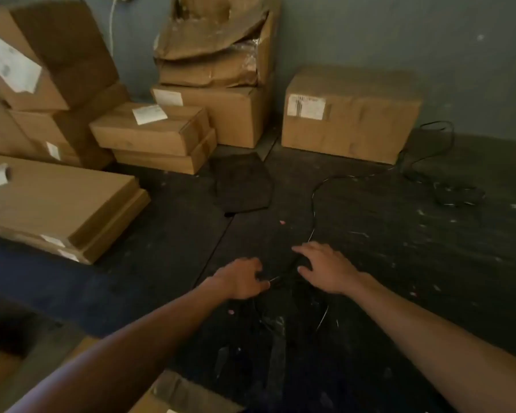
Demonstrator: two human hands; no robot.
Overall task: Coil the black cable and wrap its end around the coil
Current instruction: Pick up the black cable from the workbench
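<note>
The left hand (241,278) pinches the black cable (314,201) near its end; the right hand (325,269) hovers just beside it, fingers spread. The cable snakes away beyond the right hand toward a labelled cardboard box (352,114). A dark mat (242,183) lies ahead, with stacked cartons (152,129) beyond the left hand.

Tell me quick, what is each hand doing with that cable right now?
Left hand: fingers curled round the black cable near its end, holding it.
Right hand: open, fingers spread over the cable on the floor, gripping nothing.
</note>
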